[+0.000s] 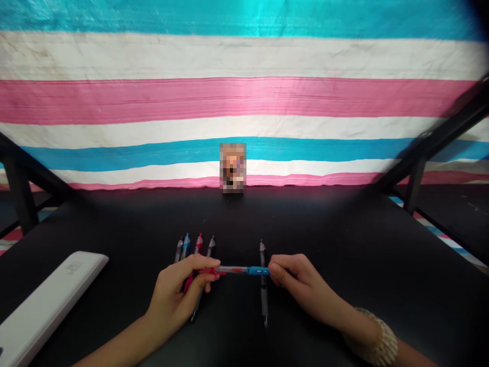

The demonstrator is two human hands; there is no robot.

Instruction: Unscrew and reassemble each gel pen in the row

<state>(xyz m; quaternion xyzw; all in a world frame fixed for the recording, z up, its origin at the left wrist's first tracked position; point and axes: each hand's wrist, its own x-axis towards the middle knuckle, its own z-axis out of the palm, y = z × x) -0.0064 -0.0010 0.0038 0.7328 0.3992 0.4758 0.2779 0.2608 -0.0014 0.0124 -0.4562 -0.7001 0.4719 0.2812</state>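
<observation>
Both my hands hold one pen (241,270) level above the black table (344,244). The pen has a clear barrel, a red end and a blue grip. My left hand (183,290) pinches the red end. My right hand (296,280) pinches the blue end. Under my left hand lies a row of several pens (193,247), some blue, some red. A single black pen (263,285) lies on the table beneath the held pen, pointing away from me.
A long white case (46,306) lies at the near left. A small blurred card (233,167) stands at the table's far edge against a striped blue, white and pink sheet (244,102). Black frame bars rise at left (19,178) and right (439,137).
</observation>
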